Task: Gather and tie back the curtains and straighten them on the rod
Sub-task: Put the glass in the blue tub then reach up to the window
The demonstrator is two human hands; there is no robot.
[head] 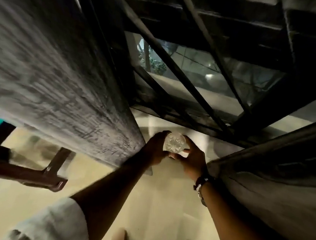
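Curtains hang on both sides of the view: a grey curtain [58, 78] fills the left, blurred, and a second grey curtain [273, 185] hangs bunched at the right edge. Between them, both hands meet around a clear cut-glass knob [176, 141]. The left hand [156, 148] curls its fingers round the knob's left side, and the right hand [190, 160] grips it from the right, thumb across the lower edge. A dark bracelet [202, 182] sits on the right wrist. Behind the hands is a window with black bars [185, 80]. A dark wooden chair frame [35, 174] stands at lower left on the pale floor [158, 205]
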